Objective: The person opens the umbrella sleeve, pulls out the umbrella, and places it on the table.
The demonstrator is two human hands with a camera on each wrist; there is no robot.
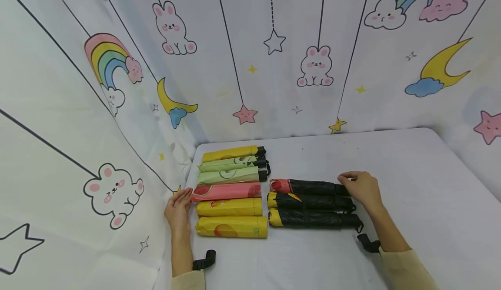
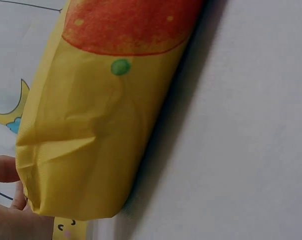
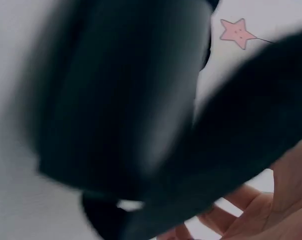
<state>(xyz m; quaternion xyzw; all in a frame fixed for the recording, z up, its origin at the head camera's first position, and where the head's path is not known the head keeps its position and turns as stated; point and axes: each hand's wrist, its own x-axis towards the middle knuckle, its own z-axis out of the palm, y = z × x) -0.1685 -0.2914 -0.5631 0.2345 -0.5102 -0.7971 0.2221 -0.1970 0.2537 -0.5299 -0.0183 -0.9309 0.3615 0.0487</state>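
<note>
A pink watermelon-print umbrella sleeve [image 1: 227, 191] lies in the left row, and my left hand [image 1: 178, 207] has its fingertips at its left end. Below it lie a yellow citrus-print sleeve [image 1: 231, 207] and a yellow mango-print sleeve [image 1: 235, 227], which fills much of the left wrist view. To the right are folded black umbrellas: one red-tipped [image 1: 313, 187] and two yellow-tipped [image 1: 313, 202]. My right hand [image 1: 362, 188] is at the handle end of the red-tipped one, fingers loosely bent. Dark blurred shapes cover most of the right wrist view, partly hiding that hand.
Higher in the left row are two green avocado-print umbrellas [image 1: 231, 175] and a yellow one [image 1: 231, 153], their black handles facing right. The white tabletop [image 1: 407, 164] stretches right, with a cartoon-printed curtain [image 1: 219, 29] behind and at left.
</note>
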